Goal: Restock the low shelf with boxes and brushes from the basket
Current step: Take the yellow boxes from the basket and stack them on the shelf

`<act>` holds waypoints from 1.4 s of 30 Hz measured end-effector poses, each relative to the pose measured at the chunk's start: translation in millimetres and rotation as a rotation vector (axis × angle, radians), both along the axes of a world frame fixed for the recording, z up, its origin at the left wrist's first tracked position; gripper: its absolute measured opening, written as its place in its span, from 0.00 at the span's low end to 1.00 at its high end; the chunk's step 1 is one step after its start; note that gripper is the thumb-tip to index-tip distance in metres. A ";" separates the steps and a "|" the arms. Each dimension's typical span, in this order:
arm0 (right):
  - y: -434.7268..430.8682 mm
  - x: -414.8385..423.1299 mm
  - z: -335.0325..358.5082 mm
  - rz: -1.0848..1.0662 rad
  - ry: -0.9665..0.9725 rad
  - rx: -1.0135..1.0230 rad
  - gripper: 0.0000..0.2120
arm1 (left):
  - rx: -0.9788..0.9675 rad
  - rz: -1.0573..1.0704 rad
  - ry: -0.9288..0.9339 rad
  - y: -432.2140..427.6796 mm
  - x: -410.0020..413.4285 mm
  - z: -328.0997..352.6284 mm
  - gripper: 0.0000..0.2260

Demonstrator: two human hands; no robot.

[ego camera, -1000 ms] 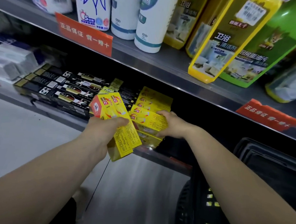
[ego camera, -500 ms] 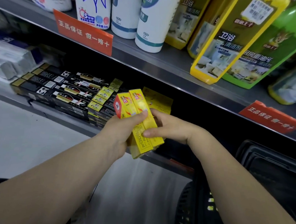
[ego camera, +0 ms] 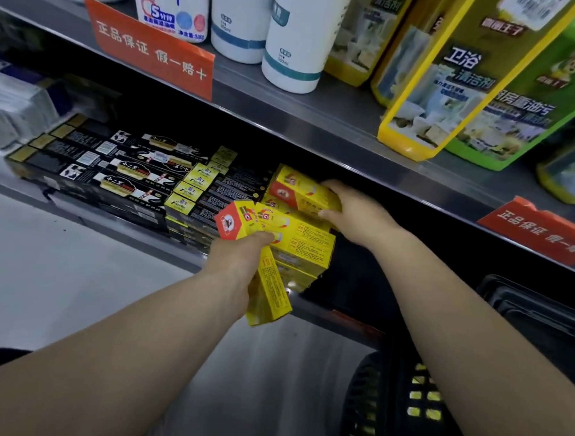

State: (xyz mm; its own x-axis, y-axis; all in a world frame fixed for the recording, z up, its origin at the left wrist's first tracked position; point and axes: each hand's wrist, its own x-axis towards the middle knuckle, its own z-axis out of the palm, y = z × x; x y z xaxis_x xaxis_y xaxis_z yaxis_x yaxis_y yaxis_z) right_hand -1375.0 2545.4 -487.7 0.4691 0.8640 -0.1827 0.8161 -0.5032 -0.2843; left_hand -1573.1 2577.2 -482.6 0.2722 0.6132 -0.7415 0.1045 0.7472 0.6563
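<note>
My left hand grips a long yellow box with a red end, tilted, just in front of the low shelf's edge. My right hand holds another yellow box by its right end, up on top of the stack of yellow boxes on the low shelf. The black basket stands at the lower right under my right forearm, with yellow items showing through its mesh.
Black toothpaste boxes and small yellow-ended boxes fill the low shelf left of the stack. White packs lie at the far left. The upper shelf carries cleaner bottles and two orange tags. Grey floor lies at the left.
My right hand took one yellow box from the pair in my left hand and carried it up and right onto the stack. My left hand keeps one box.
</note>
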 end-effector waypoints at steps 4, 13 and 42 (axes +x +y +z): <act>7.9 -7.3 -19.3 0.072 0.168 -0.076 0.23 | 0.018 -0.023 0.015 1.2 4.2 -0.5 0.07; -5.0 1.9 -18.5 0.057 0.180 -0.210 0.30 | 0.028 -0.029 0.108 1.5 16.2 -7.2 0.23; 1.3 9.3 -28.8 -0.029 0.218 -0.011 0.22 | 0.916 -1.267 0.570 -14.3 11.4 -14.4 0.29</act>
State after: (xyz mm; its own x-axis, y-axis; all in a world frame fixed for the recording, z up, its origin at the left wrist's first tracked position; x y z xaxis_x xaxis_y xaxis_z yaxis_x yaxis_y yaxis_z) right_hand -1365.7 2546.7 -516.5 0.4423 0.8480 -0.2919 0.7212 -0.5298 -0.4464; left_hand -1561.7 2562.9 -497.0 0.7426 0.4895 -0.4571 0.6688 -0.5779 0.4677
